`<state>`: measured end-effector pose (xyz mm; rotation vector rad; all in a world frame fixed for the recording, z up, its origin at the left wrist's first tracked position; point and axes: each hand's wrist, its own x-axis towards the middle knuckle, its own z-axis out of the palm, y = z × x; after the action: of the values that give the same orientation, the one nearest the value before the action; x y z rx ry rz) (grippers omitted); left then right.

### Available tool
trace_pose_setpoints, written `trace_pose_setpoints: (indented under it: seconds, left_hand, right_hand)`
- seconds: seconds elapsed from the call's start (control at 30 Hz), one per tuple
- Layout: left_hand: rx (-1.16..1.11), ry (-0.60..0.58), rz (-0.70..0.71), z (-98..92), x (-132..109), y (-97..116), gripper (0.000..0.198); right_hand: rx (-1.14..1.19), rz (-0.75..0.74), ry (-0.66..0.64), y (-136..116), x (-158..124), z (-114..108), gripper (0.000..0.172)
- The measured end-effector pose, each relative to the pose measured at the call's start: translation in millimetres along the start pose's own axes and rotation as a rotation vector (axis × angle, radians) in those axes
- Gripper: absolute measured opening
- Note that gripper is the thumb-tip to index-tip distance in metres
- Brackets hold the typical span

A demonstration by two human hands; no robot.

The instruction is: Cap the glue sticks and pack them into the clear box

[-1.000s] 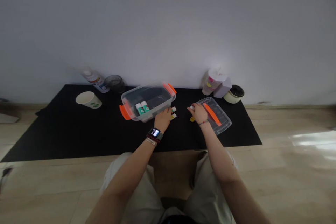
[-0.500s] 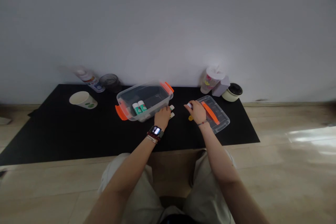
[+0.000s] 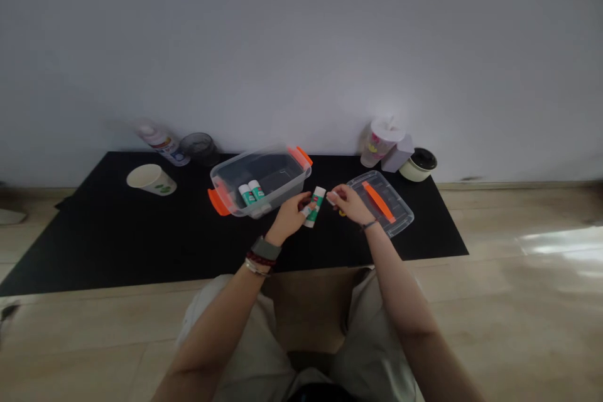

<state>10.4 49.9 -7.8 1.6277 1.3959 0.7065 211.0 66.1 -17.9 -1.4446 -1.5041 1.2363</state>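
My left hand grips the lower end of a green-and-white glue stick, held upright-tilted just off the near right corner of the box. My right hand is close beside the stick, its fingertips pinching a small white piece, perhaps a cap. A small yellow item is mostly hidden under that hand. Inside the clear plastic box with orange clips lie two similar glue sticks. A clear lid with an orange strip lies to the right of my right hand.
A black mat lies under everything, on a wooden floor against a white wall. Along the back stand a paper cup, spray bottle, dark glass, lidded plastic cup, lilac box and cream pot.
My left hand has raised the glue stick from beside the box and turned it toward my right hand. My right hand has shifted slightly left, and the two hands are closer together.
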Motion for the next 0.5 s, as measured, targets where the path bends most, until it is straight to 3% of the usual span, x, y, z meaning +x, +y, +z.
trace_pose_setpoints:
  seconds: [0.1, 0.23, 0.37, 0.5]
  left_hand:
    - [-0.565, -0.225, -0.154, 4.0, -6, -2, 0.039]
    - [-1.018, -0.392, -0.360, 15.4, -18, 9, 0.031]
    - [-1.104, -0.406, -0.538, 18.7, -25, 21, 0.020]
    - [-1.034, -0.369, -0.518, 17.6, -25, 21, 0.021]
  right_hand:
    - [0.305, 0.051, 0.140, -2, 4, 3, 0.055]
    - [0.520, 0.128, 0.200, -6, 3, 11, 0.056]
    - [0.593, 0.172, 0.173, -10, -4, 18, 0.054]
    - [0.609, 0.144, 0.156, -13, -9, 22, 0.055]
